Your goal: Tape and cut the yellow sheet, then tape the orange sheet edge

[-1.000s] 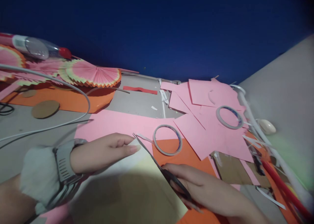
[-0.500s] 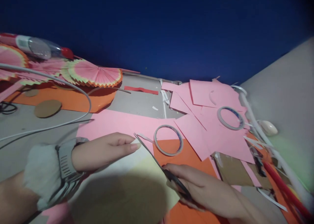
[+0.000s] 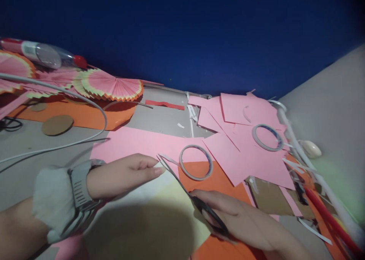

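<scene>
Between thumb and fingers, my left hand (image 3: 125, 174) pinches the far corner of a pale yellow sheet of paper (image 3: 168, 199). My right hand (image 3: 239, 222) grips black-handled scissors (image 3: 199, 205), its fingers around the handles. The blades run along the sheet's right edge, with their tips beside my left fingertips and slightly apart. A shadow covers much of the sheet's near part. Just beyond the scissors lies a roll of tape (image 3: 196, 162), on pink paper (image 3: 128, 142) and orange paper (image 3: 228, 186).
Pleated paper fans (image 3: 114, 84) and a plastic bottle (image 3: 48, 54) lie at the back left, near a cardboard disc (image 3: 57, 125) and a white cable (image 3: 98, 108). Pink sheets (image 3: 256, 168) and a second tape roll (image 3: 267, 137) lie at right. A blue wall (image 3: 182, 35) stands behind.
The scissor tips have parted slightly more beside the corner of the sheet. Both hands have shifted a little to the right in the view; the grips are the same.
</scene>
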The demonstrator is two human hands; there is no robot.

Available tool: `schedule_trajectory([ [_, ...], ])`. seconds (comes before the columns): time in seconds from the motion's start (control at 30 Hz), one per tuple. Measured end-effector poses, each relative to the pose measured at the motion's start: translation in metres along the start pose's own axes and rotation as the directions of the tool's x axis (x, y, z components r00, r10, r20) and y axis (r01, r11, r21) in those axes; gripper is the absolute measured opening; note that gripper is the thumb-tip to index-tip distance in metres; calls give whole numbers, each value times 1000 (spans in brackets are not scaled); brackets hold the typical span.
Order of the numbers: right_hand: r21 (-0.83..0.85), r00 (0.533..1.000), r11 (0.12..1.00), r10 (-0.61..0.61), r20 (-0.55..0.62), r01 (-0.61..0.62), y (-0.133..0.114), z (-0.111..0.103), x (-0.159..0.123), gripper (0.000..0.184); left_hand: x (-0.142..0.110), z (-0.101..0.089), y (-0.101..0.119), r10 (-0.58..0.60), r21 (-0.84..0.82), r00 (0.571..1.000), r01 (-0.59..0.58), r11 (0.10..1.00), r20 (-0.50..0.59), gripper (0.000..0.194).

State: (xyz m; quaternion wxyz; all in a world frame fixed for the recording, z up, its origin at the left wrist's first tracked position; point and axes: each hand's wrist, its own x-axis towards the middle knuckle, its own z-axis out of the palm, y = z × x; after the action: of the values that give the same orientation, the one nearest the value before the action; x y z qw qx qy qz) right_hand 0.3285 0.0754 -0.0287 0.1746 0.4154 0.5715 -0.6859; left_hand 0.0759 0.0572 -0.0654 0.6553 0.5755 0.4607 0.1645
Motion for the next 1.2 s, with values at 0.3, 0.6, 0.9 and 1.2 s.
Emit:
schedule_trajectory([
  [0.3,-3,999,999,-38,-37,38,11,4,4,19,0,-1,-1,17,72,1000,-16,997,-18,42],
  [0.6,44,1000,999,-21,-12,21,8,-2,0,26,0,-1,-1,7,108,1000,-4,994,-23,41],
  [0.9,182,978,963,-208,23,201,16,-1,5,27,0,-1,-1,1,121,999,4,993,-39,40],
  [1.2,4,985,985,-172,30,172,19,-2,2,32,0,0,-2,-3,25,1000,3,1000,-7,34],
])
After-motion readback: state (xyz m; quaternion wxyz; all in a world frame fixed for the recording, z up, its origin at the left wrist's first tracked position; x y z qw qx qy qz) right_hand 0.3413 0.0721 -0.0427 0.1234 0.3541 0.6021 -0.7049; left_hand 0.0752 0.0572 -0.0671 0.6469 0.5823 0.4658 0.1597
